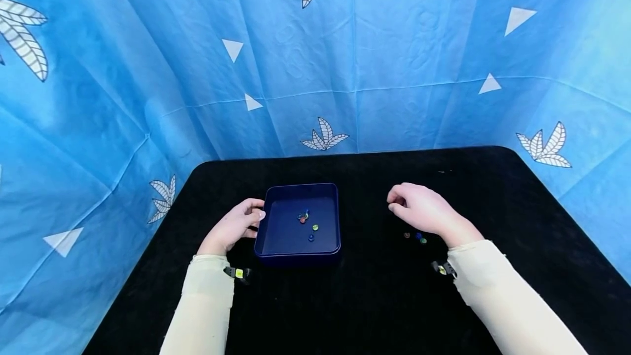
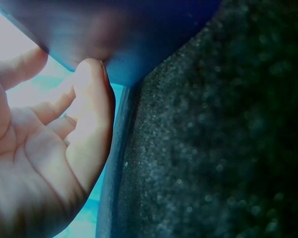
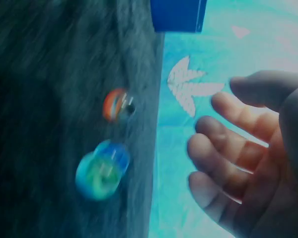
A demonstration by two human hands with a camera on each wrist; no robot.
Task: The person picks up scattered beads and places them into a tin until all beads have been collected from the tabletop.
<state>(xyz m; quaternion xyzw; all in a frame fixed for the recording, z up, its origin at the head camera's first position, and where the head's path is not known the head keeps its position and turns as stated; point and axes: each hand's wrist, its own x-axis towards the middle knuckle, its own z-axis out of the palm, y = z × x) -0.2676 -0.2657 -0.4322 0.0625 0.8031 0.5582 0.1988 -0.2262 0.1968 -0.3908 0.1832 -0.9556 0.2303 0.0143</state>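
Observation:
A dark blue rectangular box [image 1: 296,248] sits left of the middle of the black table. Several small glass marbles [image 1: 315,227] lie inside it, some bunched toward its centre. My left hand [image 1: 236,223] is at the box's left side, thumb tip at the rim and fingertips against the outer wall [image 2: 139,39]. Over the table to the right hovers my right hand [image 1: 421,207], its fingers loosely bent with nothing seen between them. Near it on the table are an orange marble [image 3: 118,105], a blue marble [image 3: 116,153] and a green marble [image 3: 97,178], the last two overlapping in the right wrist view.
The black cloth-like table [image 1: 374,300] has rounded far corners. A blue curtain [image 1: 394,43] printed with white leaves and triangles hangs behind and beside it. Dark straps with small devices [image 1: 239,273] sit on both wrists over pale sleeves.

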